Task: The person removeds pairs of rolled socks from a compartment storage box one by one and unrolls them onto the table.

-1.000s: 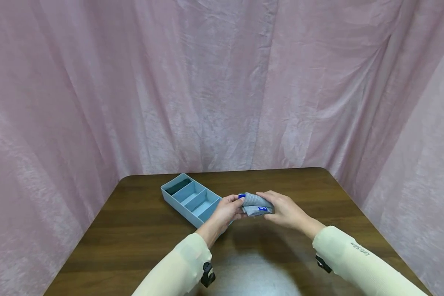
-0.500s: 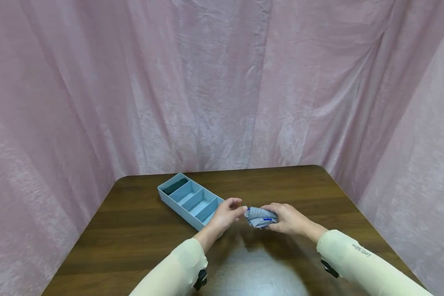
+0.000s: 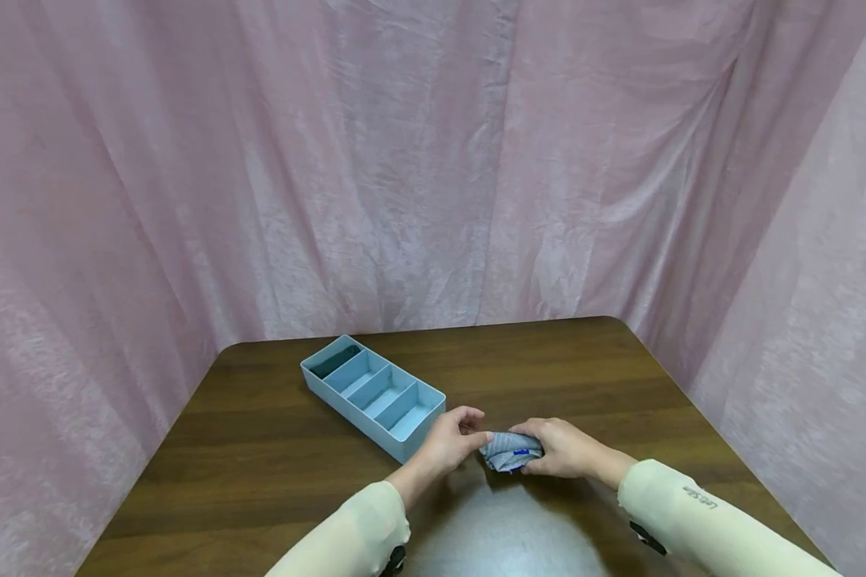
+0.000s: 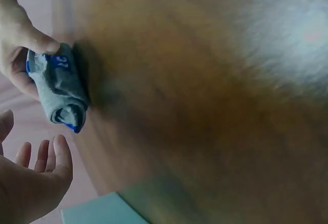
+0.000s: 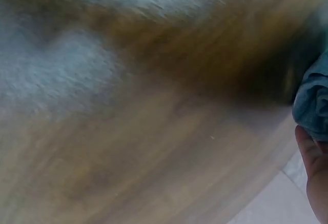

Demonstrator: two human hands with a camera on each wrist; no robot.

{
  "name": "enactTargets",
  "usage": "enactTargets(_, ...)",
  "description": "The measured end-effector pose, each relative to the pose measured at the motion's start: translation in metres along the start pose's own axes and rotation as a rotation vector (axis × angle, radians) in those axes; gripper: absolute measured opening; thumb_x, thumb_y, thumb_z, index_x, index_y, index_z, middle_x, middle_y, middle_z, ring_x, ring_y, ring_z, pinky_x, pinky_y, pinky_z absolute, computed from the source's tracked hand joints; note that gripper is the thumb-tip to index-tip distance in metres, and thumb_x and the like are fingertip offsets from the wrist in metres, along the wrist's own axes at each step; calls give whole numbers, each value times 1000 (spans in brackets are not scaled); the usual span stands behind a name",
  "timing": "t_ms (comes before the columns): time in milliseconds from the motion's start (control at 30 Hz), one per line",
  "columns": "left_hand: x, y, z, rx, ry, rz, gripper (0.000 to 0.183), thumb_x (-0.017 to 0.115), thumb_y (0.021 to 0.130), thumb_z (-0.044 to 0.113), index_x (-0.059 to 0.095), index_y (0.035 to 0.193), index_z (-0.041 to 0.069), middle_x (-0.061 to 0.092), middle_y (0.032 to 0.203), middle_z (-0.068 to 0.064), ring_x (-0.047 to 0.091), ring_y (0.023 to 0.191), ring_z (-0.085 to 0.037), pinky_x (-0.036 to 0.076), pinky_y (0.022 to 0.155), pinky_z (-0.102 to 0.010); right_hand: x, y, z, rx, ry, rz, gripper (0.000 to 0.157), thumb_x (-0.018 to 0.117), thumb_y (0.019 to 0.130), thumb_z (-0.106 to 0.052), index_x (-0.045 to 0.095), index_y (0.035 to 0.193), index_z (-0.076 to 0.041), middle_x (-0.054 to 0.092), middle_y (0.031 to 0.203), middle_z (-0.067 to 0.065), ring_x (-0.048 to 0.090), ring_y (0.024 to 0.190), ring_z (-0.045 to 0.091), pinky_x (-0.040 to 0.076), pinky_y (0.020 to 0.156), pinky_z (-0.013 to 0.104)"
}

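A rolled bundle of grey fabric with blue lettering, which looks like socks (image 3: 511, 451), is gripped at its right end by my right hand (image 3: 564, 449), low over the table. Its coiled left end, with a blue edge, faces my left hand (image 3: 446, 442). In the left wrist view the grey socks (image 4: 60, 88) hang between the right thumb and fingers, while the left hand (image 4: 36, 183) has its fingers spread and holds nothing. Only part of the grey socks (image 5: 313, 101) and some right-hand fingers show at the edge of the right wrist view.
A light blue box (image 3: 354, 410) with several compartments stands on the brown table (image 3: 245, 449), left of and beyond the left hand. Its far-left compartment holds a dark green folded thing (image 3: 334, 361). Pink curtains (image 3: 404, 160) hang behind the table.
Both hands held the grey socks at first. The left hand has since let go, and the right hand has lowered the roll toward the table and me.
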State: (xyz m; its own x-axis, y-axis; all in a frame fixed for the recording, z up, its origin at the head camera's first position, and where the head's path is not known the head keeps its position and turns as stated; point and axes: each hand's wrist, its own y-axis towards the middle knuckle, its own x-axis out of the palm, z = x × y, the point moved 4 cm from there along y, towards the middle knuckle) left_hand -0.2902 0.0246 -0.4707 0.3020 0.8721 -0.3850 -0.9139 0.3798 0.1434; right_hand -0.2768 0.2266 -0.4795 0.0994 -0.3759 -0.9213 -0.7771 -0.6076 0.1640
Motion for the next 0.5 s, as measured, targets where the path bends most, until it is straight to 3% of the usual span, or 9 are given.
enactTargets(133,5,-4,-6,-31,40,-31,32,77,85,11,65,112,-4,68,103,-18,63,89,-20,53,80,-34,1,-5,0,35,22,-45,71,80,80,-47,61,131,-3,65,119,3,60,101,15,51,87,39)
enactTargets(233,8,-6,-9,-67,56,-52,34,76,86,13,65,115,-3,68,104,-14,62,91,-20,53,80,-37,-2,-8,2,65,59,-38,69,69,88,-53,60,133,-1,64,124,8,61,108,22,50,91,44)
enactTargets(333,10,-8,-11,-79,60,-55,35,77,87,13,65,116,-2,68,105,-13,63,92,-21,54,80,-39,-5,-8,3,50,69,-16,57,65,95,-45,62,131,-1,64,124,9,62,110,25,50,93,47)
enactTargets(500,10,-10,-10,-57,61,-38,33,77,86,12,66,114,-1,68,106,-13,63,93,-22,54,82,-39,-6,-5,5,0,43,9,36,72,92,-29,69,120,-7,67,113,1,63,101,16,52,87,41)
